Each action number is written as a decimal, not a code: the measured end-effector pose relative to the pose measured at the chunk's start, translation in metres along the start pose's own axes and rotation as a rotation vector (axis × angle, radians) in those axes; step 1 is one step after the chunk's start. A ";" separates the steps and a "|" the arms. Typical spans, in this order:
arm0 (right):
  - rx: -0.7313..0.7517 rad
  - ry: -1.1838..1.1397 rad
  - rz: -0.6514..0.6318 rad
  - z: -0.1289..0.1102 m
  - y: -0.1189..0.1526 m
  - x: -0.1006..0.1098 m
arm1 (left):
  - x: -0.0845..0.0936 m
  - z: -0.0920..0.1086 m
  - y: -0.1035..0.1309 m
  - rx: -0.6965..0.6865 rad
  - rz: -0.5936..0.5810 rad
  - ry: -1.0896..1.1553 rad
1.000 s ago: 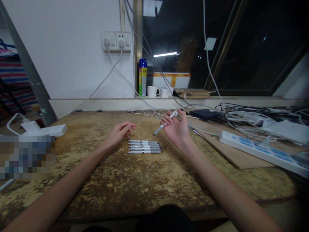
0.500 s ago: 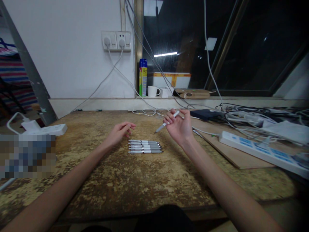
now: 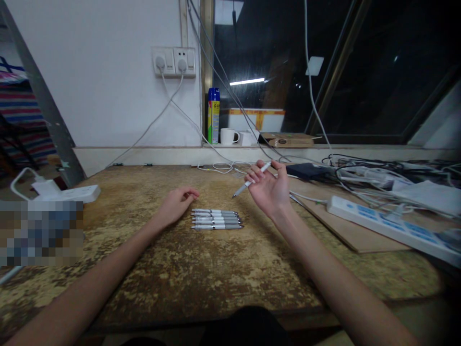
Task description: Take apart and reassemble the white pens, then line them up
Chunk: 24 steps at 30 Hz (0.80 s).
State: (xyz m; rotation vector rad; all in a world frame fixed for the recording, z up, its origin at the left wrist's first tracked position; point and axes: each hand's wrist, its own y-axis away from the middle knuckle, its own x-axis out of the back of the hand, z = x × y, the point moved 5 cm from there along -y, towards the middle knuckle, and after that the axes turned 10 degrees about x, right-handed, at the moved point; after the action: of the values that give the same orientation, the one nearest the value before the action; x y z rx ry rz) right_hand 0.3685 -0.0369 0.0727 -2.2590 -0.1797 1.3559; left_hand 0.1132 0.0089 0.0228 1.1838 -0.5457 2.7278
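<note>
My right hand (image 3: 271, 190) is raised above the worn table (image 3: 201, 269) with a white pen (image 3: 251, 180) pinched loosely in its fingertips, tip slanting down toward the row of pens (image 3: 215, 219) lying side by side just below. My left hand (image 3: 175, 204) rests with its fingers curled and nothing in them, just left of that row. The pinch looks light, though the blur makes it hard to be sure, so the pen could slip out and knock the row askew.

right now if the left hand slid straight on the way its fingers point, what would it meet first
The left hand points right, just beyond the row of pens. It would probably graze the farthest pen's near end first, though depth is unclear.
</note>
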 end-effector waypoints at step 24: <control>0.023 0.138 0.025 0.002 0.001 0.003 | -0.004 0.009 0.003 -0.135 -0.042 -0.078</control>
State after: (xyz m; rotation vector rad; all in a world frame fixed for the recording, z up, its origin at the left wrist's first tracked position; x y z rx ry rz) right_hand 0.3680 -0.0361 0.0689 -2.3326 -0.0894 1.2030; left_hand 0.1208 0.0030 0.0249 1.2571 -0.6950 2.5734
